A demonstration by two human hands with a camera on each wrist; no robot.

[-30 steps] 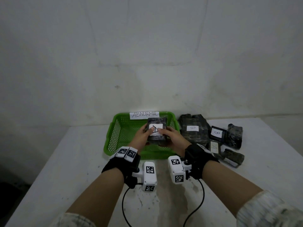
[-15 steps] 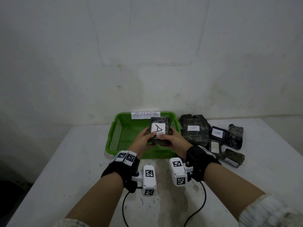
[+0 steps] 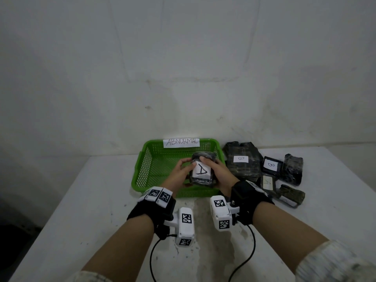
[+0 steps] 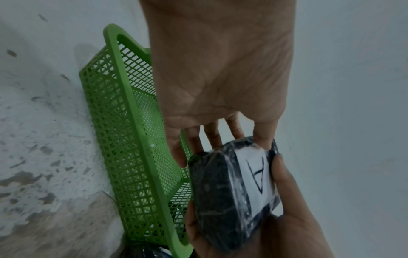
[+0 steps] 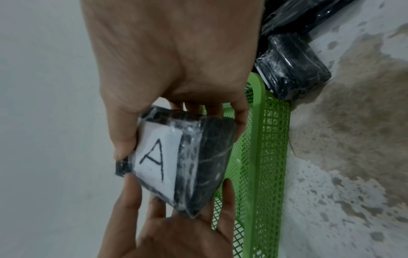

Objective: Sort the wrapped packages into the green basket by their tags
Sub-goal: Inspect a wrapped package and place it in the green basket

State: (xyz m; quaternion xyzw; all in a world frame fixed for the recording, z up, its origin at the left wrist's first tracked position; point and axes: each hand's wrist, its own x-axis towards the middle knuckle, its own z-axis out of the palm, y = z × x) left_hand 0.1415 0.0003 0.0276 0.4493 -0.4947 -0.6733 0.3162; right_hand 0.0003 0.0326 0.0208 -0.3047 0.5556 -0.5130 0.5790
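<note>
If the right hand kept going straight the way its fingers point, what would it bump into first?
Probably the left hand. The right hand points across the package tagged A it holds, toward the left hand's fingers on the far side. Depth is hard to judge.

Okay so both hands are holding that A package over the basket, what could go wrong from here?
1. The dark plastic-wrapped package tagged A is gripped by the left hand and right hand on glossy film, so it may slip.
2. The green mesh basket carries an ABNORMAL paper label; if A doesn't belong there, it gets missorted.
</note>
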